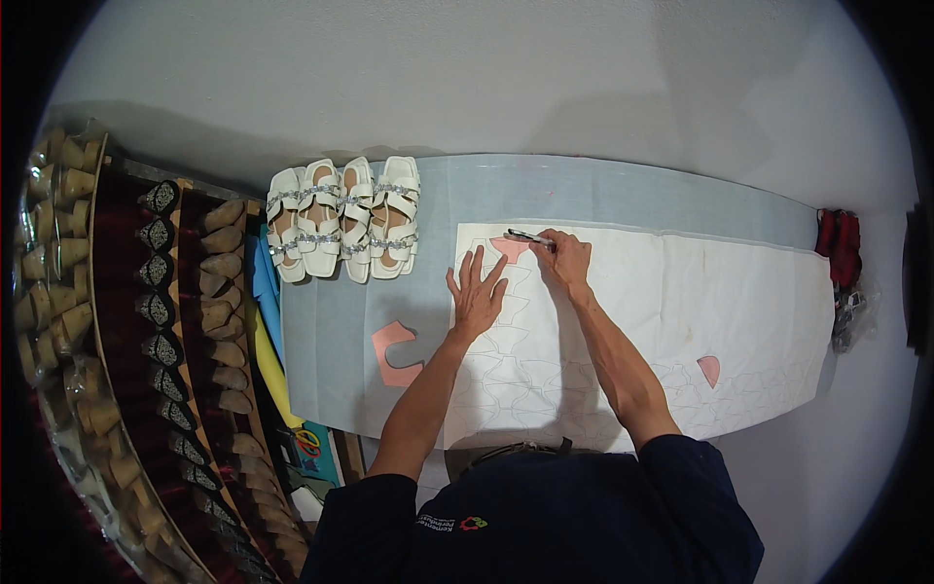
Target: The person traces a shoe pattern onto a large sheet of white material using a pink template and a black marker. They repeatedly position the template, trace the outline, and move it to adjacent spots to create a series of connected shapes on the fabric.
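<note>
The left hand (pixel 477 297) lies palm down with its fingers spread, gripping nothing; its index fingertip reaches the lower edge of a small pink template (pixel 510 251), at 1 o'clock from it. The right hand (pixel 566 257), at 2 o'clock from the left, is closed around a pen (pixel 530 237), whose far end lies over the template's upper edge; I cannot tell whether the tip touches. Beneath both spreads a white sheet (pixel 739 292) with rows of drawn outlines. At 8 o'clock from the left hand, a notched pink piece (pixel 385 358) lies on the grey-blue tabletop (pixel 584 185); at 4 o'clock from the right hand, a smaller pink piece (pixel 709 371) sits on the sheet. Farther out from the left hand, white sandals (pixel 316 255) stand side by side at 10 o'clock, shelved shoe lasts (pixel 223 243) at 9, and orange-handled scissors (pixel 307 443) toward 8.
</note>
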